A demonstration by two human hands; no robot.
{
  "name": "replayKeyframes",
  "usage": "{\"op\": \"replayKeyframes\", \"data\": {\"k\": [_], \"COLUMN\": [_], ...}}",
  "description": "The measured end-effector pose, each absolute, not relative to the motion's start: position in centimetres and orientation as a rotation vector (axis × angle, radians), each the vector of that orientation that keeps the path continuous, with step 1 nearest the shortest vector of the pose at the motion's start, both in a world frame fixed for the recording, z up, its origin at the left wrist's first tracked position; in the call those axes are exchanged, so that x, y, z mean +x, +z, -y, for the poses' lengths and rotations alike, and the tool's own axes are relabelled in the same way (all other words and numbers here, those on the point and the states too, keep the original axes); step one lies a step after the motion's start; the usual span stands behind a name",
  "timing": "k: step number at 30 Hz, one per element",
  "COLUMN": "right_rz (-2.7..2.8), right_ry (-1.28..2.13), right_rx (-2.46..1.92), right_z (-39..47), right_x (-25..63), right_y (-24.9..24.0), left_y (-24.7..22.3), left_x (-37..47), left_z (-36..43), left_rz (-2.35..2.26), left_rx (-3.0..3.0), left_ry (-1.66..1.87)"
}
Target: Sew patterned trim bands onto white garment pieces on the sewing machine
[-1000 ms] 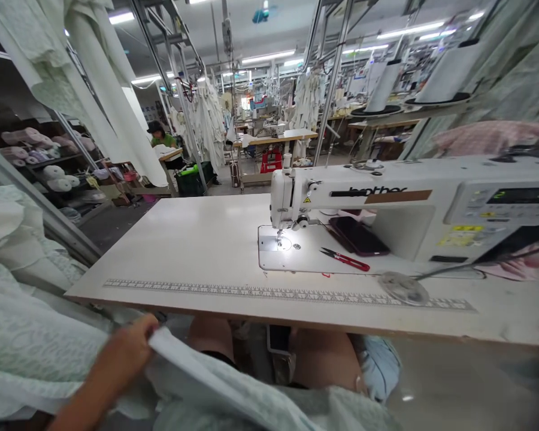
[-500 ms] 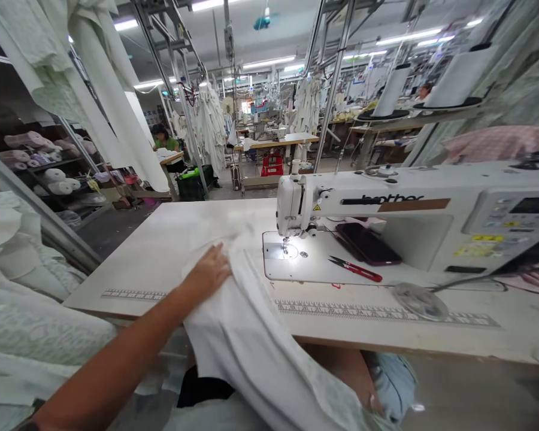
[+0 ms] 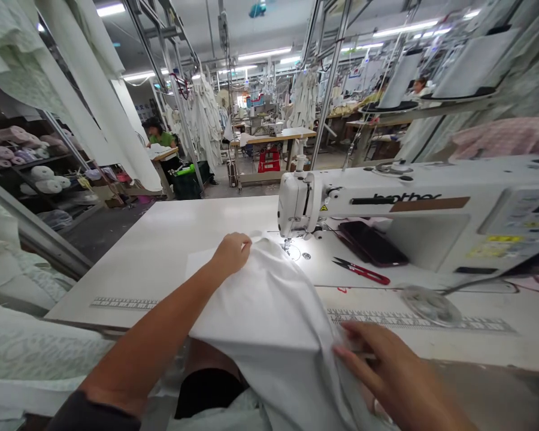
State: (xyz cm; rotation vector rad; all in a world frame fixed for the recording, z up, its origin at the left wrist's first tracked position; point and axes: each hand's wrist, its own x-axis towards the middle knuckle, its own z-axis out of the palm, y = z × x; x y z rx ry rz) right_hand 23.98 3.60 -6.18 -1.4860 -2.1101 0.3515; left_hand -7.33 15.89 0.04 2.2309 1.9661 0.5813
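Observation:
A white piece of fabric (image 3: 260, 299) drapes from the sewing table over its front edge and down onto my lap. Its far end lies next to the needle and presser foot of the sewing machine (image 3: 296, 206). My left hand (image 3: 231, 254) pinches the fabric's upper edge, just left of the needle area. At the lower right, my right hand (image 3: 377, 359) is at the fabric's right side, thumb and index finger apart, fingertips against the cloth and slightly blurred.
Red-handled thread snips (image 3: 362, 272) and a dark phone (image 3: 372, 242) lie under the machine arm. A clear round dish (image 3: 431, 305) sits near a printed ruler strip (image 3: 489, 323). Pale fabric hangs at left. Thread cones (image 3: 399, 81) stand behind; a co-worker (image 3: 157, 134) sits farther back.
My left hand has moved right and slightly away from me, bringing the fabric closer to the needle. The fabric is spread wider, and my right hand has come into view at lower right.

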Motion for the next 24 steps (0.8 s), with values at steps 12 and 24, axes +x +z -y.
{"op": "replayKeyframes", "data": {"k": [12,24], "right_rz": [2.392,2.353], "right_ry": [-0.038,-0.146], "right_rx": [-1.121,-1.162], "right_z": [-3.6,-3.4], "right_x": [18.1,19.4], "right_y": [-7.1,-6.3], "left_y": [-1.6,-1.0], "left_x": [-5.8,-4.9], "left_z": [-21.9,-18.3], "left_rz": [-1.888,-1.824], "left_rx": [1.908,1.749], "left_ry": [0.417,0.743]}}
